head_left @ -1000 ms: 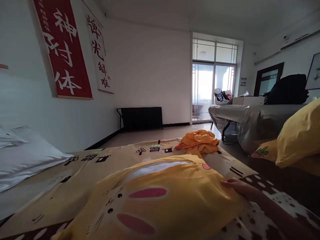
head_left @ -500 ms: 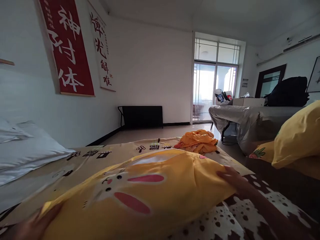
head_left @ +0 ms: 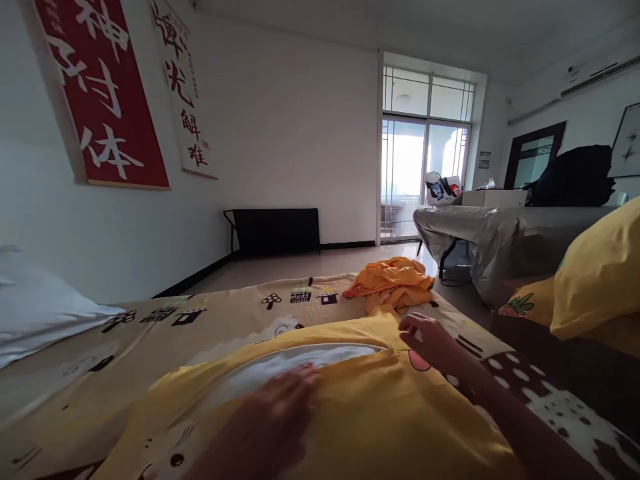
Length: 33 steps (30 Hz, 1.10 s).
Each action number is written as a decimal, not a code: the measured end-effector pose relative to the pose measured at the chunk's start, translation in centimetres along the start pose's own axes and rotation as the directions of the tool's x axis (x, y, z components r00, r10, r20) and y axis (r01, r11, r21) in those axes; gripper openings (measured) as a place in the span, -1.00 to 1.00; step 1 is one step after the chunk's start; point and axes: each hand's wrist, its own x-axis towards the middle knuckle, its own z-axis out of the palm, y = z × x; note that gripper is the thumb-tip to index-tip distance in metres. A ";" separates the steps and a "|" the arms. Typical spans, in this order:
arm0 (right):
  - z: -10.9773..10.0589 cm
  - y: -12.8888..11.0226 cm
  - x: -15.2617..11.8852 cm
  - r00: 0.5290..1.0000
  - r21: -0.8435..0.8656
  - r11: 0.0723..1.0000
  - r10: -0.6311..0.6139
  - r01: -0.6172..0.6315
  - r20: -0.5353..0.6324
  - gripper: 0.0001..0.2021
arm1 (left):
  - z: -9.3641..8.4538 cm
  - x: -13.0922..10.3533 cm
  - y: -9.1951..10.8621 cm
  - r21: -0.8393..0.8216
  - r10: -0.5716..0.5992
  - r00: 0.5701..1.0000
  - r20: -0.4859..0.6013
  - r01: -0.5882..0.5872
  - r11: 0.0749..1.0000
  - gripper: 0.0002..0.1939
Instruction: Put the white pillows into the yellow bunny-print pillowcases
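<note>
Since half a second ago, the left hand [head_left: 280, 415] has swung from one end of the yellow pillow [head_left: 360, 408] to its slit, where white stuffing [head_left: 270, 365] shows, and the right hand [head_left: 424, 335] has moved to its one o'clock corner. On my feed the pillow lies at six o'clock on the sheet [head_left: 225, 313], orange cloth [head_left: 393, 281] just beyond that corner. Right fingers curl beside it; the left is blurred. I cannot tell whether either pinches fabric.
</note>
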 end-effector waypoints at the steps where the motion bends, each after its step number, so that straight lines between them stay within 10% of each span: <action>1: 0.6 -1.6 1.9 0.998 0.002 0.998 -0.060 0.060 -0.007 -0.84 | 0.9 2.4 1.5 0.001 0.040 0.998 0.043 -0.040 0.999 -0.55; 5: 4.2 -4.0 6.1 0.971 0.044 0.970 -0.238 0.238 0.007 -0.80 | 4.4 8.5 4.7 -0.061 0.133 0.950 0.283 -0.121 0.991 -0.52; 13: 9.9 -0.2 4.8 0.914 0.036 0.961 -0.273 0.275 0.299 -0.32 | 8.5 7.9 1.8 -0.412 0.060 0.947 0.315 0.079 0.908 -0.51; 21: 7.3 1.2 5.8 0.983 -0.360 0.929 0.138 -0.085 0.125 -0.72 | 8.7 8.5 2.4 -0.360 0.000 0.921 0.390 0.152 0.920 -0.57; 33: 4.6 -0.1 5.3 0.938 -0.452 0.840 0.345 -0.301 0.016 -0.74 | 5.1 14.9 4.5 0.128 0.210 0.856 0.472 -0.303 0.944 -0.72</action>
